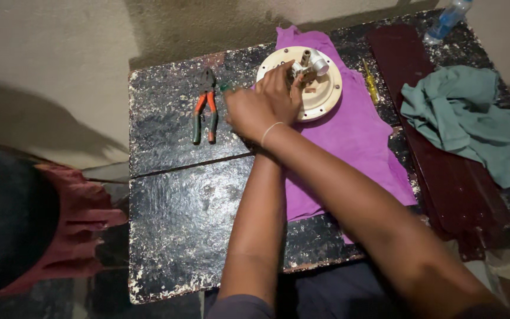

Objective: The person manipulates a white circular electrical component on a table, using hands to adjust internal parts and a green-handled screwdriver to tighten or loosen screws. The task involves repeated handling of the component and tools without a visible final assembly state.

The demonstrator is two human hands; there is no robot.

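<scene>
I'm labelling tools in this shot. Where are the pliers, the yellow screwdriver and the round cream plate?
pliers (204, 109): head view, on the orange and green handles.
yellow screwdriver (372, 84): head view, on its handle.
round cream plate (326, 94): head view, on its bare right part.

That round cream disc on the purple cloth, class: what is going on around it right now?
A person's two hands work together on the round cream disc, which lies on a purple cloth over a worn black table. The right hand grips the metal fitting at its centre, with the left hand pressed close beside it. Pliers lie to the left, a yellow screwdriver and a green rag to the right.
</scene>
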